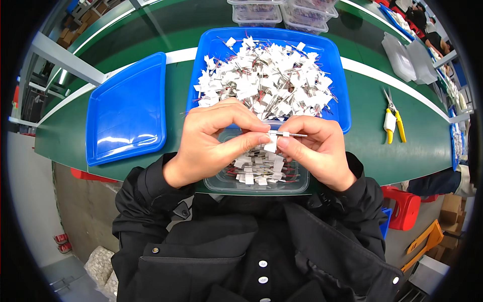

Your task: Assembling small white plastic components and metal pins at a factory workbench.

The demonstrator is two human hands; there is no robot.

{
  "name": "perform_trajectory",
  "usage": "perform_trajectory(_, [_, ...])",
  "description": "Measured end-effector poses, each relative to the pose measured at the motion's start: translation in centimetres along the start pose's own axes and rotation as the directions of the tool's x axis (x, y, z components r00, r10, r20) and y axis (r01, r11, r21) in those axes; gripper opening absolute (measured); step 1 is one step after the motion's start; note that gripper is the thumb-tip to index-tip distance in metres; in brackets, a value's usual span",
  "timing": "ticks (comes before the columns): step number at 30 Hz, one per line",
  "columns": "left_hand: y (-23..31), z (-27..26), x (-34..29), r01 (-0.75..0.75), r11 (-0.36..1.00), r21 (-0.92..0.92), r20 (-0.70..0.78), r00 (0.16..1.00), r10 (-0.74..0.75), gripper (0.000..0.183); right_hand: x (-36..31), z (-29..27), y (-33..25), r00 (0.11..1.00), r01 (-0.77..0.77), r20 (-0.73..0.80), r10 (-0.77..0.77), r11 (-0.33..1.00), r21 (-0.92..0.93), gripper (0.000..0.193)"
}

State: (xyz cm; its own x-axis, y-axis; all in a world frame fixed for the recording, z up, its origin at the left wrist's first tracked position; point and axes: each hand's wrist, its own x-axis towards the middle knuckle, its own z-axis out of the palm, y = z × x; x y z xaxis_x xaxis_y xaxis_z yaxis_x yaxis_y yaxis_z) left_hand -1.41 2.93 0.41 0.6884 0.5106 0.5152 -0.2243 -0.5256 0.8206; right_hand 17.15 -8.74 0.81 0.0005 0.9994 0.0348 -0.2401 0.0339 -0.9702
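Observation:
Between my two hands is a thin metal rod [298, 135] with a white tag [271, 144] folded on it, held level above a clear plastic box [215, 184]. My left hand [214, 136] pinches its left end with thumb and forefinger. My right hand [319, 146] is closed on the piece too, thumb against the tag and fingers behind. Below them, many similar tagged rods [259, 173] with fine red wires lie in the clear box, partly hidden by my hands. Just beyond, a blue tray [197, 65] bears a large loose heap of tagged rods [266, 75].
Another blue tray [126, 116] lies on the green table [362, 156] at left. Yellow-handled pliers [393, 118] rest at right. Stacked clear boxes [256, 14] stand at the back, with clear containers [408, 59] far right. A red stool [402, 207] is beside the table.

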Motion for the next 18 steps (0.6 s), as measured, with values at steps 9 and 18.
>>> perform_trajectory(9, [0.08, 0.04, -0.01, -0.024, 1.0, 0.003, -0.003, 1.0, 0.024, 0.015, 0.1, -0.21, 0.04, 0.996, -0.073, 0.055, 0.069, 0.995, 0.072, 0.013])
perform_trajectory(18, [0.14, 0.05, 0.07, -0.053, 0.999, 0.011, 0.009, 0.999, 0.052, 0.017, 0.09, -0.2, 0.06, 0.996, -0.065, 0.073, 0.058, 0.993, 0.097, 0.012])
